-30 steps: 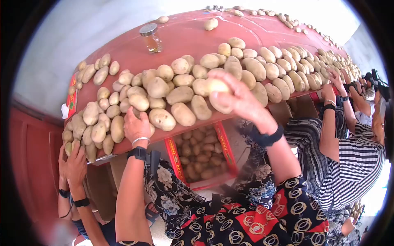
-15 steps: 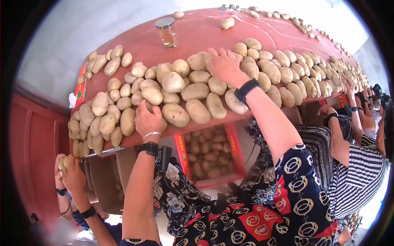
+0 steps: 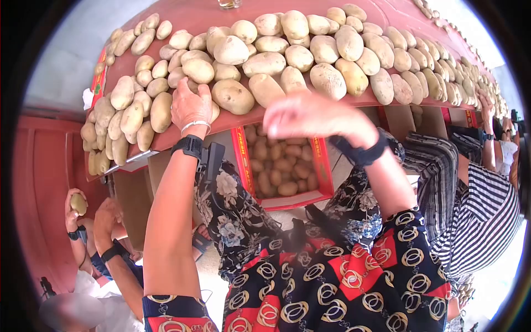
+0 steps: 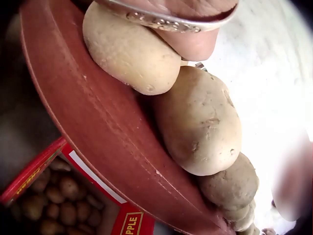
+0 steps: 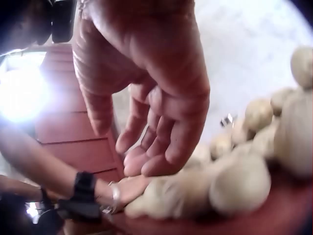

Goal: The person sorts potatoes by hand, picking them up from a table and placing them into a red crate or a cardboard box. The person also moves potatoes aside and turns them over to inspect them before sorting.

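Note:
Many potatoes lie heaped along the near edge of the red table. My left hand rests on potatoes at the table edge, its fingers partly hidden; in the left wrist view a potato sits beside the palm, under the bracelet. Blurred in the head view, my right hand is over the table's front edge, above the box of potatoes. The right wrist view shows that hand with loosely bent fingers and nothing between them, potatoes beyond it.
A red-rimmed box of potatoes stands below the table edge. Another person's hand at the left holds a potato. A person in a striped top sits at the right. A glass jar stands at the table's far side.
The right hand has come back from the far side of the heap to the front edge. A potato it held earlier is no longer in it. The left hand stays at the near edge.

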The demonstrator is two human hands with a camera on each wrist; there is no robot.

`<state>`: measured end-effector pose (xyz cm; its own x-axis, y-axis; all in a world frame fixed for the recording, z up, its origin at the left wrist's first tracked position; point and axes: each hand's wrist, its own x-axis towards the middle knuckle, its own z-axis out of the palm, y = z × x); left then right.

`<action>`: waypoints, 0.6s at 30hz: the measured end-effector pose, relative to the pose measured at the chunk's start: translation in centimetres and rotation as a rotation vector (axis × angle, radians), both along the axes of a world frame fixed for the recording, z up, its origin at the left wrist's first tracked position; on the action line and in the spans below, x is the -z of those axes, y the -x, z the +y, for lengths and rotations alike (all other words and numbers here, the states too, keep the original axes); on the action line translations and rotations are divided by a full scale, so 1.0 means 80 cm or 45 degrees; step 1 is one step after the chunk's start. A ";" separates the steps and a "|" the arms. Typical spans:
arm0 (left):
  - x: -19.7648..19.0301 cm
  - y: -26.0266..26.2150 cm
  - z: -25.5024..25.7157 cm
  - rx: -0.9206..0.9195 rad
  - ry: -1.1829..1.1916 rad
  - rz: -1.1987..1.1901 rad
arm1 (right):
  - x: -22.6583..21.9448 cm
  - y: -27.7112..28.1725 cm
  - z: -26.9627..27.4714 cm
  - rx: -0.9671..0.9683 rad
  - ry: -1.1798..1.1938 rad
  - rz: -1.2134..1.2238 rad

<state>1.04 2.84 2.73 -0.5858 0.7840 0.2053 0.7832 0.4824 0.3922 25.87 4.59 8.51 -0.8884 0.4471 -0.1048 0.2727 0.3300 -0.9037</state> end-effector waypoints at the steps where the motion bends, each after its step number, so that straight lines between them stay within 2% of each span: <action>1: 0.002 0.003 0.003 0.005 0.004 0.009 | 0.025 0.011 -0.009 -0.203 0.007 -0.101; 2: 0.004 0.005 0.005 0.013 -0.019 0.007 | 0.062 0.023 -0.022 -0.257 -0.077 -0.170; 3: 0.007 0.006 0.001 0.020 -0.035 0.002 | 0.106 0.034 -0.033 -0.223 -0.020 -0.145; 4: 0.008 0.005 -0.004 0.024 -0.022 0.008 | 0.175 0.051 -0.031 -0.361 -0.138 -0.187; 5: 0.006 0.003 -0.003 0.017 -0.022 -0.007 | 0.216 0.065 -0.042 -0.290 -0.317 -0.451; 6: 0.001 0.002 -0.001 0.013 -0.034 -0.021 | 0.263 0.061 -0.050 -0.152 -0.418 -0.244; 7: -0.001 0.001 -0.001 0.023 -0.048 -0.036 | 0.260 0.061 -0.065 -0.029 -0.319 -0.351; 8: 0.000 0.001 -0.002 0.027 -0.054 -0.037 | 0.260 0.064 -0.076 -0.109 -0.390 -0.604; 10: 0.003 0.002 -0.003 0.041 -0.069 -0.030 | 0.311 0.068 -0.102 -0.099 -0.296 -0.560; 12: 0.007 0.004 -0.001 0.037 -0.081 -0.038 | 0.462 0.093 -0.140 0.032 -0.365 -0.746; 13: 0.008 0.004 -0.001 0.036 -0.094 -0.033 | 0.397 0.074 -0.135 -0.281 -0.348 -0.852; 14: 0.003 0.001 -0.001 0.024 -0.062 -0.038 | 0.439 0.087 -0.149 -0.183 -0.218 -0.941; 15: 0.000 -0.001 -0.002 0.010 -0.021 -0.040 | 0.430 0.081 -0.154 -0.171 -0.223 -0.936; 17: 0.003 0.000 -0.003 0.026 -0.056 -0.035 | 0.400 0.064 -0.158 0.139 -0.343 -0.715; 18: -0.001 -0.003 -0.002 0.001 -0.025 -0.048 | 0.406 0.065 -0.160 0.145 -0.323 -0.815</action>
<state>1.29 2.66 2.83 -0.5930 0.7804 0.1983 0.7678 0.4739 0.4312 20.65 -8.22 -24.01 -0.6328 0.6136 -0.4723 0.7715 0.4475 -0.4522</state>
